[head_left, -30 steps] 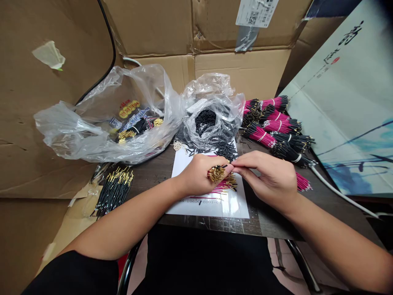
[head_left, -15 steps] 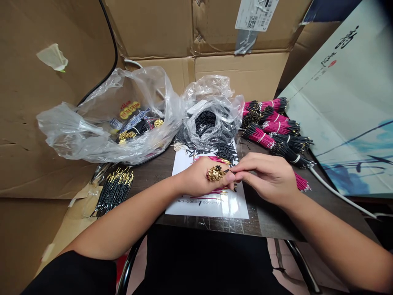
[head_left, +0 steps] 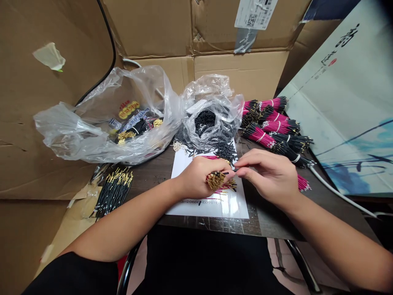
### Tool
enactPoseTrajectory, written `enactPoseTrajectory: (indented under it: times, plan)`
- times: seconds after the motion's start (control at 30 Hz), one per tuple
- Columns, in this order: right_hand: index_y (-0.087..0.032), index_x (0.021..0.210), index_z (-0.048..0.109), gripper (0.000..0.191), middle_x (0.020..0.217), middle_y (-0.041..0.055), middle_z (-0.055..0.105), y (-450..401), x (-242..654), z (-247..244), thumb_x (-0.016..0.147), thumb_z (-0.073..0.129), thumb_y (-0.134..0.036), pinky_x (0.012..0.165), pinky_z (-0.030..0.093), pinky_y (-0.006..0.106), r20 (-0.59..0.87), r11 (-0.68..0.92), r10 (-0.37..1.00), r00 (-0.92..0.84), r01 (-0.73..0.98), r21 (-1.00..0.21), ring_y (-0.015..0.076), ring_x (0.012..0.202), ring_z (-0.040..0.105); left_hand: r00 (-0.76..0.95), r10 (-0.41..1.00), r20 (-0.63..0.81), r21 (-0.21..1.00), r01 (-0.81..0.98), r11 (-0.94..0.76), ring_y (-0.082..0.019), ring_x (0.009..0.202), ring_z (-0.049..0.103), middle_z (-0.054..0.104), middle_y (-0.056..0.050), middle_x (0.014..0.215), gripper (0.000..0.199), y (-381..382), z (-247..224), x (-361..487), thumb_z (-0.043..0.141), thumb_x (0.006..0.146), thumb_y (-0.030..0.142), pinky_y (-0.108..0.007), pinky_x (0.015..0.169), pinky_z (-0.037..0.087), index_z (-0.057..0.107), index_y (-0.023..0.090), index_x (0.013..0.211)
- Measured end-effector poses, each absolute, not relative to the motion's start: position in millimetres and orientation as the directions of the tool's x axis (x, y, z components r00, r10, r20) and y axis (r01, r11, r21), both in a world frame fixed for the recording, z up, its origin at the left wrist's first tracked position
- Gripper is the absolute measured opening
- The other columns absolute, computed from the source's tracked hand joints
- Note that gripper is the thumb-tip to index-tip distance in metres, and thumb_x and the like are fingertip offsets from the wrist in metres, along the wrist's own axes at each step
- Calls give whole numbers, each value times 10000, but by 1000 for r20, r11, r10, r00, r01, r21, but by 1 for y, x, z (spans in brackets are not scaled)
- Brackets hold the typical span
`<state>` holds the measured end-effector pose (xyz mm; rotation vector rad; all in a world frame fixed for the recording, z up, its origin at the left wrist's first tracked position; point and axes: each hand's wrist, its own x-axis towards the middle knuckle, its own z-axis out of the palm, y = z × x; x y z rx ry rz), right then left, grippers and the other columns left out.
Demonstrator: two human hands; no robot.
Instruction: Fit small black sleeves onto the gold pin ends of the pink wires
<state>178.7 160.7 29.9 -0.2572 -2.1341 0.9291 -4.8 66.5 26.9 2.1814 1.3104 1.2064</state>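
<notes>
My left hand (head_left: 201, 176) is closed around a bundle of thin wires with gold tips (head_left: 216, 180), whose ends face me. Just right of it, my right hand (head_left: 267, 174) pinches with thumb and forefinger a small dark piece beside the left thumb; its exact shape is too small to tell. Both hands are over a white printed sheet (head_left: 184, 207). Pink wires with gold ends lie on the sheet, partly hidden by the left hand. Loose short black tubes (head_left: 225, 152) are heaped behind the hands.
A clear bag of black tubes (head_left: 205, 123) stands behind the sheet. Left are a large plastic bag (head_left: 76, 135) and black gold-tipped wires (head_left: 113, 192). Tied pink and black bundles (head_left: 260, 135) lie at the right. Cardboard walls (head_left: 239, 73) surround the table.
The bundle in my left hand has tilted slightly, and its gold ends sit a little lower. My right fingertips have shifted slightly right, still pinched.
</notes>
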Motion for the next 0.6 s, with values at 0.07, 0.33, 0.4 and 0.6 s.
enactPoseTrajectory:
  times: [0.07, 0.33, 0.4, 0.6]
  plan:
    - [-221, 936, 694, 219, 835, 12, 685, 159, 179, 31, 751, 722, -108, 654, 523, 279, 556, 676, 485, -675, -115, -728, 138, 738, 636, 211, 780, 589, 535, 622, -572, -86, 614, 589, 671, -9, 710, 181, 66, 22, -5, 534, 904, 275, -188, 605, 446, 629, 158, 804]
    - [-228, 925, 708, 203, 825, 10, 712, 153, 180, 32, 770, 696, -97, 652, 542, 283, 557, 711, 490, -671, -61, -700, 139, 722, 652, 266, 701, 662, 323, 742, -587, -110, 674, 660, 687, -21, 729, 181, 67, 15, -11, 494, 932, 293, -195, 645, 491, 606, 165, 871]
    - [-234, 961, 709, 238, 847, 14, 719, 153, 180, 31, 771, 693, -92, 656, 547, 287, 591, 737, 459, -663, -87, -670, 145, 740, 660, 283, 705, 650, 313, 746, -588, -114, 671, 660, 688, -26, 730, 190, 67, 16, -11, 483, 936, 298, -201, 641, 495, 602, 162, 880]
    - [-241, 1014, 696, 252, 872, 27, 721, 154, 180, 32, 795, 670, -117, 678, 563, 303, 607, 778, 402, -686, -93, -621, 160, 768, 670, 335, 712, 617, 291, 744, -601, -116, 630, 637, 686, -26, 725, 161, 67, 14, -10, 490, 928, 272, -222, 609, 476, 595, 155, 897]
